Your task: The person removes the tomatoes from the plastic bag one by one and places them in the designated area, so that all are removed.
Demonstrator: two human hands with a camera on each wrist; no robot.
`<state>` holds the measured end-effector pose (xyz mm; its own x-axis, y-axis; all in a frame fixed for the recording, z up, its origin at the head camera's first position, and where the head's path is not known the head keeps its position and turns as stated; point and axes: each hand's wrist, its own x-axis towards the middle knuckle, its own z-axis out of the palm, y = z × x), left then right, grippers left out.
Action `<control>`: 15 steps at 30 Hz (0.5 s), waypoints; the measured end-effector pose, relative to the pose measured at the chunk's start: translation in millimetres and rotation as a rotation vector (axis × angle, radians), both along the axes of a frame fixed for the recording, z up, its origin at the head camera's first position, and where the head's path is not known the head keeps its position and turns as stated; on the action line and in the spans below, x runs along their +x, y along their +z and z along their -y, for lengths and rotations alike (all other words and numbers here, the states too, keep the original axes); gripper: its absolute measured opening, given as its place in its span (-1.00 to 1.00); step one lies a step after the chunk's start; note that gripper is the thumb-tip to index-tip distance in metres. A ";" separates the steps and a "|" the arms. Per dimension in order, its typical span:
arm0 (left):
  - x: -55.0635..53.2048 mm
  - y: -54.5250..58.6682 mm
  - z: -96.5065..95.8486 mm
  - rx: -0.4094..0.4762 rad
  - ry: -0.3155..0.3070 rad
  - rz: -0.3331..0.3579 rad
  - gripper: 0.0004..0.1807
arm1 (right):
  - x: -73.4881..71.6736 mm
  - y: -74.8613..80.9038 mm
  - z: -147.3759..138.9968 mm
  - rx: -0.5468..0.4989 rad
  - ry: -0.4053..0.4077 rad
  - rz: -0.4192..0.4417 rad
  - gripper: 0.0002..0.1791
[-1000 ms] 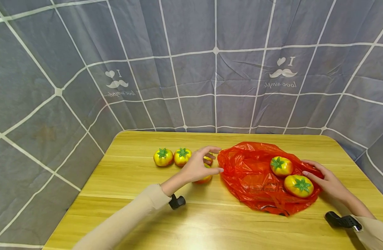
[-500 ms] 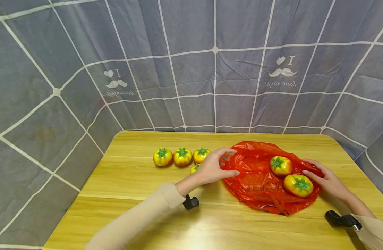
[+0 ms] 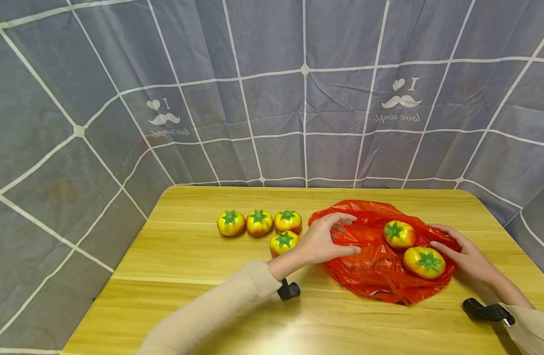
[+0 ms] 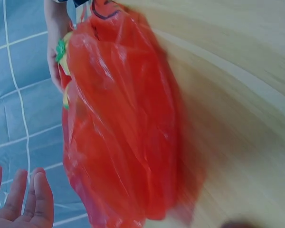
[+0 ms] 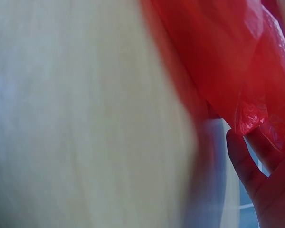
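A red plastic bag (image 3: pixel 365 241) lies spread on the table, with two yellow-red, tomato-like fruits inside: one (image 3: pixel 399 234) farther back and one (image 3: pixel 425 262) nearer, both green-topped. My left hand (image 3: pixel 322 241) is over the bag's left part, fingers gently curved and thumb apart, holding nothing. In the left wrist view, its fingers (image 4: pixel 31 199) appear beside the bag (image 4: pixel 118 118). At the bag's right rim, my right hand (image 3: pixel 469 259) holds the edge between thumb and fingers, beside the nearer fruit. The right wrist view shows the thumb (image 5: pixel 244 161) against red plastic (image 5: pixel 218 52).
Left of the bag, a row of similar fruits stands at the back: one on the left (image 3: pixel 231 223), one in the middle (image 3: pixel 259 223), one on the right (image 3: pixel 288 221). Another (image 3: pixel 284 242) sits before the right one. A grey curtain (image 3: pixel 272 108) hangs behind the wooden table (image 3: pixel 174 276).
My left hand has moved right, from beside the fruits to over the bag's left part, uncovering the front fruit. My right hand and the two fruits in the bag keep their places.
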<state>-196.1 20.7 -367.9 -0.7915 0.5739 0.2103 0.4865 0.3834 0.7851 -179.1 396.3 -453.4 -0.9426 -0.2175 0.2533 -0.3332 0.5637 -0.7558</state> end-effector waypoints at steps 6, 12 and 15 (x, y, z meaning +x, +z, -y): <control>2.7 0.9 -15.0 0.003 -0.019 0.026 -0.35 | -0.4 -0.7 -0.1 -0.016 0.013 -0.014 -0.50; 4.6 0.3 -30.2 -0.011 -0.038 0.003 -0.34 | -0.1 -1.8 -0.8 -0.018 0.007 -0.013 -0.50; 6.2 -0.5 -38.5 -0.017 -0.042 -0.003 -0.35 | -0.3 -1.6 -0.8 -0.014 0.005 -0.012 -0.50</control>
